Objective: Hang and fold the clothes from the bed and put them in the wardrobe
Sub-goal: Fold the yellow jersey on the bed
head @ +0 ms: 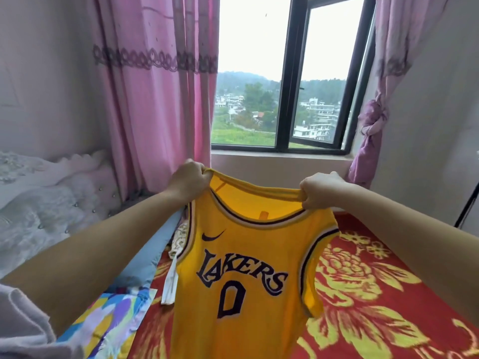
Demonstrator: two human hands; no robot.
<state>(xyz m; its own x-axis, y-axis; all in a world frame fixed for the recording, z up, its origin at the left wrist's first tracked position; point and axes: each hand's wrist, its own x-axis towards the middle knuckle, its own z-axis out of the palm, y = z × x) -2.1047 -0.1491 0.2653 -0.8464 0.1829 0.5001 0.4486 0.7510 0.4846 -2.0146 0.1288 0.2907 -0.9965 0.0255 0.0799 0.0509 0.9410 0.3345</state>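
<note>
In the middle of the frame a person holds up a yellow basketball jersey (241, 275) by its two shoulder straps, front side toward the viewer, so the purple "LAKERS" lettering, the number 0 and a small dark swoosh can be read. The left hand (188, 181) has its fingers curled tight round the strap at centre left, and the right hand (321, 190) is clenched on the other strap at centre right; both fists are clamped on the cloth, and the neckline sags in a shallow curve between them. The jersey hangs down to the bottom edge of the frame, above the bed (375, 294), whose red cover with big yellow flowers fills the lower right. Left of the jersey, in the lower left, lie more clothes: a pale blue garment (147, 257), a white and patterned piece (172, 270) partly hidden behind the jersey's edge, and a bright multicoloured cloth (108, 322) nearer the bottom corner. A bit of the person's pale lilac sleeve (23, 330) shows at the lower left edge. At the left stands a padded, studded headboard (46, 200) draped in white lace. Behind, across the top, a pink curtain (158, 94) hangs to the left of a dark-framed window (293, 73), one pane swung open, with houses and trees on a hillside outside. A second curtain (373, 117), knotted, hangs at the upper right.
</note>
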